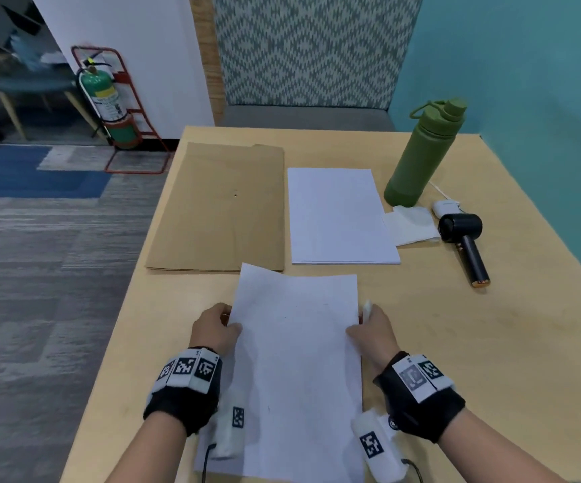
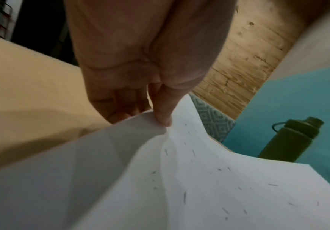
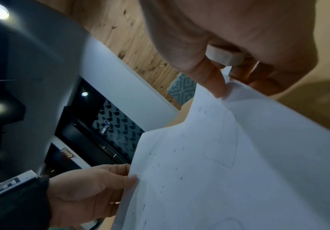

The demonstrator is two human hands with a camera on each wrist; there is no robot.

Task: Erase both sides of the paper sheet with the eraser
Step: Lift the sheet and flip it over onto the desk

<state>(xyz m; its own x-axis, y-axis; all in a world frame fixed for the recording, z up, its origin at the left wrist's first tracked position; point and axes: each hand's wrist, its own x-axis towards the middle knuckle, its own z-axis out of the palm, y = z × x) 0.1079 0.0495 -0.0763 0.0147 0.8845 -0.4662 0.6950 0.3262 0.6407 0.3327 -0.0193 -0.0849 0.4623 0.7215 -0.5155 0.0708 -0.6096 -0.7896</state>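
Above the near edge of the pale wooden table, the white paper sheet hangs between both hands, long axis running away from the person. The left hand pinches its left edge; the right hand pinches the right edge with the white block eraser tucked in its fingers. Beyond stands a teal wall.

no legible text anywhere, fire extinguisher label too blurred to read, wrist bands carry only black-and-white square marker patterns, no letters or numbers
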